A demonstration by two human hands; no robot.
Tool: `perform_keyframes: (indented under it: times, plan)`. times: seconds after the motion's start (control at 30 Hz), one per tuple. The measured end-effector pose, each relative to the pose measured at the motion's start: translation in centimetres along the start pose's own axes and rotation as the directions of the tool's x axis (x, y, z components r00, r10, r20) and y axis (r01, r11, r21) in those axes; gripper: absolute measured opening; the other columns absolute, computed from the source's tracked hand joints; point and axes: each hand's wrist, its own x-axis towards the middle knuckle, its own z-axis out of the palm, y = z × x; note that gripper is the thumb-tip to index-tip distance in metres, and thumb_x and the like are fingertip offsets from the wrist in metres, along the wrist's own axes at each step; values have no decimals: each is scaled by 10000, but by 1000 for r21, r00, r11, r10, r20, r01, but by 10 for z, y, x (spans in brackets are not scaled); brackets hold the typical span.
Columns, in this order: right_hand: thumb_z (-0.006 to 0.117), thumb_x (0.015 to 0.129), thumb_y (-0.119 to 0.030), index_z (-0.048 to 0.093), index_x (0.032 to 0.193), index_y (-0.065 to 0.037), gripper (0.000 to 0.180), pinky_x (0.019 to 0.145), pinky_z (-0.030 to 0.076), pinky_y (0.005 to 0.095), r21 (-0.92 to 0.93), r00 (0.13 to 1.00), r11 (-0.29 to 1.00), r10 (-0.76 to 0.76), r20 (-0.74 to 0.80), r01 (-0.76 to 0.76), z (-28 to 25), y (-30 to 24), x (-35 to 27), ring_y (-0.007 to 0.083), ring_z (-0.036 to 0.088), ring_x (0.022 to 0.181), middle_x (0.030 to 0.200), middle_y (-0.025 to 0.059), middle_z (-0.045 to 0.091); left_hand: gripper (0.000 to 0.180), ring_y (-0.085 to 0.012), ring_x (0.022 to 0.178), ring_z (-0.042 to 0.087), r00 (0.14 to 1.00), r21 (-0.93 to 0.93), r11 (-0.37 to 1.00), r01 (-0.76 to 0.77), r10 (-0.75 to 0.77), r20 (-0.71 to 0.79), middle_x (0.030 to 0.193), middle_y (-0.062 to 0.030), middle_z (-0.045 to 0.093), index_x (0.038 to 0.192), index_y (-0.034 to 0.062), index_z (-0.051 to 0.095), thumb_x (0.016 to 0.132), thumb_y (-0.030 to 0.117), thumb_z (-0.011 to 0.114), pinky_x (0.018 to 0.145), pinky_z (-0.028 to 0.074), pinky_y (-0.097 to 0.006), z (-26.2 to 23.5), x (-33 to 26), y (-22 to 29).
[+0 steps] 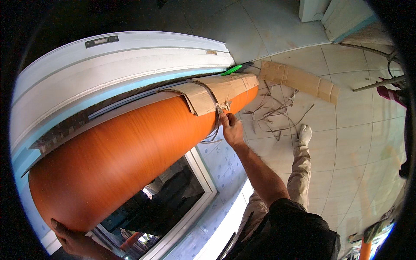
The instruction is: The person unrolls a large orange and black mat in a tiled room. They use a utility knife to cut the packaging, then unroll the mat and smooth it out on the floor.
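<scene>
A large roll of orange wood-grain sheet (117, 156) slants from the lower left to the upper middle. A brown cardboard piece (203, 97) wraps its far part, and a thin, dull strap (206, 88) is tied round both. My right hand (232, 129) pinches the strap at the roll's lower side, by a torn bit of cardboard. At the roll's near end, my left hand (71, 240) grips the edge from below, some of its fingers hidden.
A white door panel (130, 56) runs behind the roll, with a green-handled tool (232, 69) at the far end. Loose strips (273, 110) and a flat cardboard strip (301, 81) lie on the tiled floor. A white-framed glass pane (203, 190) sits below the roll.
</scene>
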Motion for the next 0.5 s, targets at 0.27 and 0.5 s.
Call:
perform_keyframes:
  times: [0.27, 0.5]
  plan:
    - [477, 976, -558, 648, 988, -5, 580, 776, 500, 505, -243, 994, 967, 94, 55, -78, -10, -21, -15, 454, 658, 895, 871, 255, 687, 625, -261, 987, 675, 991, -59, 991, 123, -125, -38, 1184, -183, 689, 1222, -24, 673, 897, 510, 692, 837, 547, -342, 8, -10, 4]
    - [537, 997, -448, 659, 978, 27, 491, 724, 500, 393, 113, 932, 959, -279, 229, 259, 19, -92, -80, 281, 631, 802, 830, 196, 676, 649, -268, 917, 692, 995, 71, 993, 93, -94, 18, 1099, -196, 715, 1158, -39, 698, 875, 545, 698, 783, 559, -347, 7, -7, 0]
